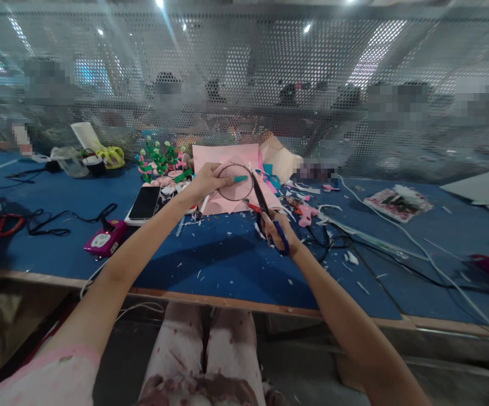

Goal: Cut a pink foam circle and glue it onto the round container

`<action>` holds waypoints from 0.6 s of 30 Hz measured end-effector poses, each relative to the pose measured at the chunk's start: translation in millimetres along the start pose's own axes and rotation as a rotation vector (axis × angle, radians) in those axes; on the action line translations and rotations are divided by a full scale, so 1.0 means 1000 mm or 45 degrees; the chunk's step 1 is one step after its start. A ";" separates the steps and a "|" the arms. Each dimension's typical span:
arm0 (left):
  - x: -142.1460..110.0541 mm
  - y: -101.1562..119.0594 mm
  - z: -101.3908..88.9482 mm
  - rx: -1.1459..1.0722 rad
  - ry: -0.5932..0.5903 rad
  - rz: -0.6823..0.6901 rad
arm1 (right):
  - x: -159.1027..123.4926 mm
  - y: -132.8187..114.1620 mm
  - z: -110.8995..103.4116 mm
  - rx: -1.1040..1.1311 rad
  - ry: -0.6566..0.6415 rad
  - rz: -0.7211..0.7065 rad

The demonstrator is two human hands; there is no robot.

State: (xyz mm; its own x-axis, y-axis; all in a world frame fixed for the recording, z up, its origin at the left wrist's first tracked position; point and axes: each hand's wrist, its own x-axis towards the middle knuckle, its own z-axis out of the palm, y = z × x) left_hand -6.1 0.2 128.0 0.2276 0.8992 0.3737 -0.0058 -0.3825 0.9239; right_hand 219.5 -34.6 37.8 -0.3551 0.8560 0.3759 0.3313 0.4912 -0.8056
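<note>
Above the blue table my left hand (pixel 210 179) pinches a round hoop (pixel 252 189) with a thin dark rim, its thumb with a long teal nail lying across the inside. Pink shows within the rim; whether it is the hoop's own sheet or the paper behind, I cannot tell. My right hand (pixel 278 230) grips scissors (pixel 260 194) with dark blue handles. Their blades point up and reach the hoop's right edge. Behind both hands lie pink paper sheets (pixel 226 151), with small white scraps scattered around.
Left of the hands are a phone (pixel 145 203), a magenta power socket (pixel 105 239) and green and pink artificial plants (pixel 159 158). To the right lie a pink glue gun (pixel 307 214), cables and a floral pad (pixel 396 204). A perforated metal screen (pixel 244 67) stands behind.
</note>
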 end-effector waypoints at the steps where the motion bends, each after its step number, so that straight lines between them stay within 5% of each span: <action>1: 0.000 0.000 0.000 -0.006 0.001 -0.008 | 0.000 0.000 0.000 -0.010 0.001 0.000; 18: 0.002 -0.002 -0.003 0.004 0.065 -0.024 | 0.003 -0.001 -0.002 -0.140 0.063 -0.004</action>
State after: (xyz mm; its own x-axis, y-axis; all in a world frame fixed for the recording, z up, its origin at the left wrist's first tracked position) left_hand -9.0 3.3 126.8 0.1774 0.9160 0.3599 0.0010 -0.3659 0.9307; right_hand 220.2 -32.4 40.7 -0.3139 0.8599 0.4025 0.4251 0.5063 -0.7503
